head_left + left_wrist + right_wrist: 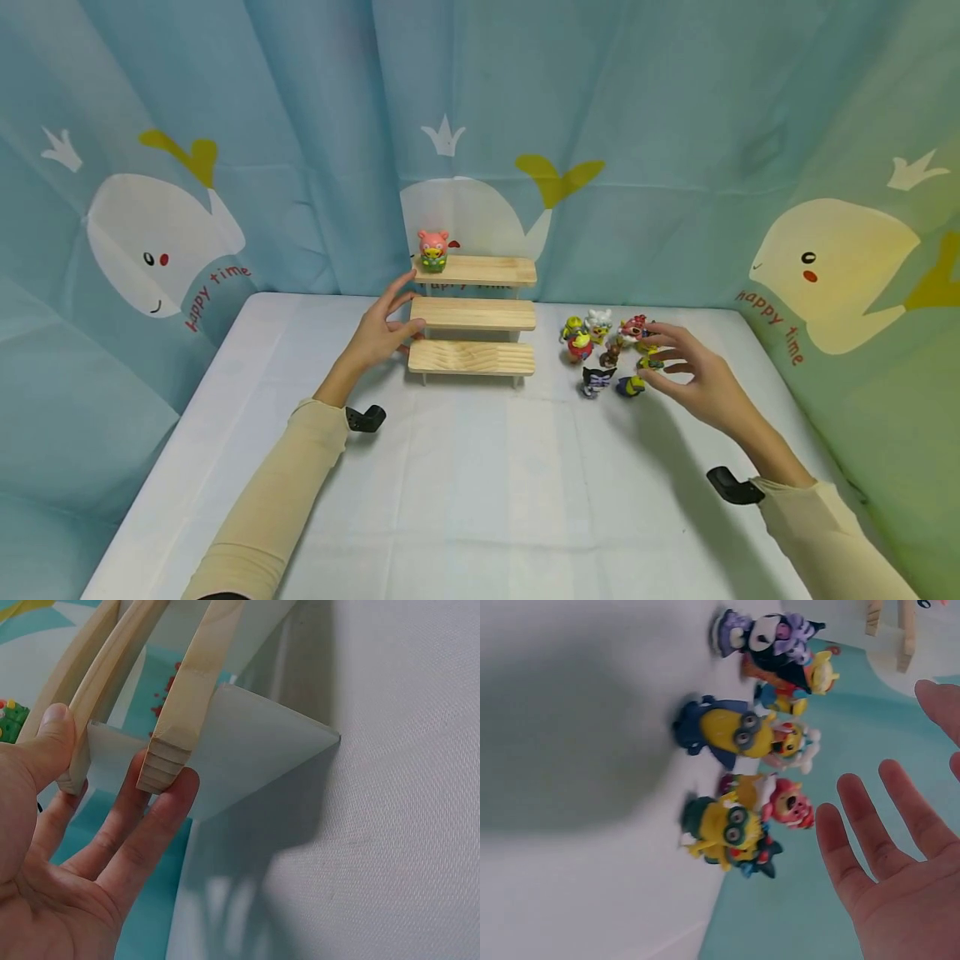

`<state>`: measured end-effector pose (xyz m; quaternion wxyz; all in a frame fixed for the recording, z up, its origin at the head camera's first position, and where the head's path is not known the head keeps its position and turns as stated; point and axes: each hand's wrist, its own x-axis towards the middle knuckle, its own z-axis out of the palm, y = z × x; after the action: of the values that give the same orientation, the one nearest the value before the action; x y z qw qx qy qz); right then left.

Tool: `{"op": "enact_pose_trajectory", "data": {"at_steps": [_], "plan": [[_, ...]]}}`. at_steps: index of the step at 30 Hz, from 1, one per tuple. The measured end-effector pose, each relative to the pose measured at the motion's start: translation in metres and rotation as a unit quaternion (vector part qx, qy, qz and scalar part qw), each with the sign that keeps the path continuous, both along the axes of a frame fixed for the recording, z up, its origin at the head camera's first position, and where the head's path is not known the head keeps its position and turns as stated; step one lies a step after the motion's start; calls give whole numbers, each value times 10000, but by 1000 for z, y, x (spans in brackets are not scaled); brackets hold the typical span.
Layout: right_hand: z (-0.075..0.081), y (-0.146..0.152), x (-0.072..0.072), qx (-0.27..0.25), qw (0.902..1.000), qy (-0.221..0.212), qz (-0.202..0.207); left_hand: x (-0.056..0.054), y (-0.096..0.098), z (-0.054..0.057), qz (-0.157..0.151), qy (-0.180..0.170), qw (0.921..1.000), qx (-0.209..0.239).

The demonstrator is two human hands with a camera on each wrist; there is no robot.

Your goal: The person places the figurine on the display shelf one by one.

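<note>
At the left end of a three-tier wooden display stand, my left hand grips the plank ends. In the left wrist view its thumb lies on one plank, with fingertips against the ends. A pink-hooded figurine stands on the top tier's left. My right hand hovers with spread fingers by a cluster of small figurines to the right of the stand. Near it are a yellow figurine in dark blue, a yellow goggled figurine in green and a black-hooded figurine with purple. The right palm holds nothing.
A white cloth covers the table. Light blue curtains with printed whales hang behind and at both sides. A white-topped figurine and a red one stand at the back of the cluster.
</note>
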<state>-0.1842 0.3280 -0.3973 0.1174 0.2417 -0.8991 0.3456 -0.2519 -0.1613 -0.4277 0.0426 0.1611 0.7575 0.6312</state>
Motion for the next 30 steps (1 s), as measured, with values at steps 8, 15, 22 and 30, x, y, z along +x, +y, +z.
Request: {"op": "enact_pose_trajectory", "data": {"at_steps": [8,15,22,30], "plan": [[-20,9,6,-65,9997,-209,-142,0,0,-1,7,8,10000,11],[-39,18,8,-193,9994,-293,-30,-1,0,-1,9,56,10000,2],[-53,22,5,-265,9980,-577,-15,-1,0,0,28,23,10000,-33],[-60,23,-2,-312,9966,-752,128,-1,0,0,11,-42,10000,7]]}}
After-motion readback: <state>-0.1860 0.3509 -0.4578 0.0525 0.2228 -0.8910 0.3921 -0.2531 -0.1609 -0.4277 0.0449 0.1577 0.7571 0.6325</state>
